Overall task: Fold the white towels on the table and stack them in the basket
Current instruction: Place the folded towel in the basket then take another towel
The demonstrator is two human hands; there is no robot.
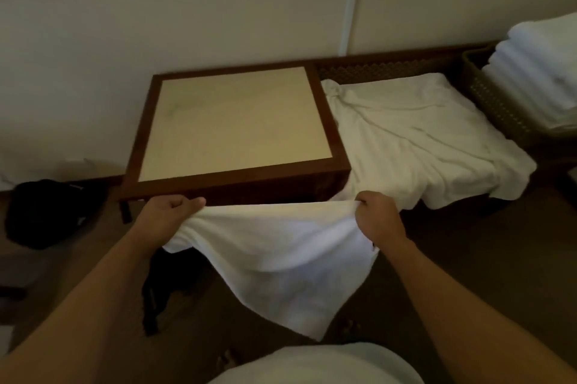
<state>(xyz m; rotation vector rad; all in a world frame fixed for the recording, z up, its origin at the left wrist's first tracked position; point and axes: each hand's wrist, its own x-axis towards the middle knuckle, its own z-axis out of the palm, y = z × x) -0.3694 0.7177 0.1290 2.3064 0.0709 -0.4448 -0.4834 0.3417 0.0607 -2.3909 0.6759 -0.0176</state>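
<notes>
Left hand [170, 208]: fingers curling tight, pinching one top corner of the white terry towel [274, 255].
Right hand [373, 212]: fingers pinching the other corner.
Towel: hanging in front of the brown-framed surface [237, 121].
Woven brown basket [487, 93]: holding folded white towels [540, 71].

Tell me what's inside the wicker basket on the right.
A stack of folded white towels fills the wicker basket, rising above its rim. The basket's bottom and any lower towels are hidden.
</notes>
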